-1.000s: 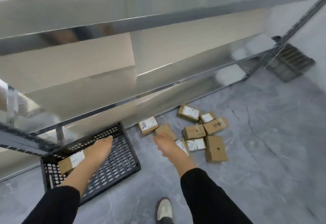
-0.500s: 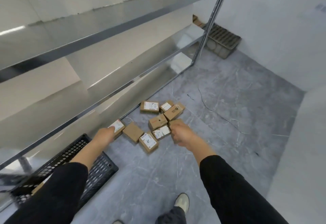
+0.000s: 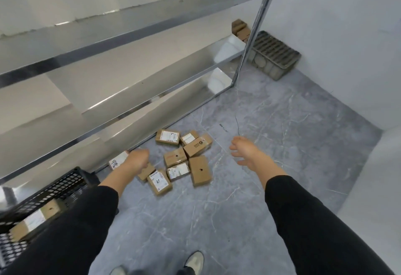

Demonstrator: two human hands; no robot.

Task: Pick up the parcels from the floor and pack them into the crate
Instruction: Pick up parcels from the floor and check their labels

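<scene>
Several small brown cardboard parcels (image 3: 183, 158), some with white labels, lie in a loose cluster on the grey floor beside the shelf base. A black mesh crate (image 3: 54, 190) stands at the lower left with one labelled parcel (image 3: 34, 220) inside. My left hand (image 3: 136, 158) hangs over the left side of the cluster, between a labelled parcel (image 3: 117, 161) and a plain one (image 3: 146, 171); its fingers point down and away, holding nothing that I can see. My right hand (image 3: 245, 152) is spread open in the air, right of the cluster and apart from it.
A metal shelving unit (image 3: 121, 58) runs along the left, its upright post (image 3: 253, 29) at the back. A grey ribbed bin (image 3: 274, 54) stands in the far corner against the white wall. My shoes (image 3: 194, 261) show at the bottom.
The view has swung right, away from the crate. My left hand left the crate and reached the left parcels. My right hand lifted off the cluster, moved right and opened.
</scene>
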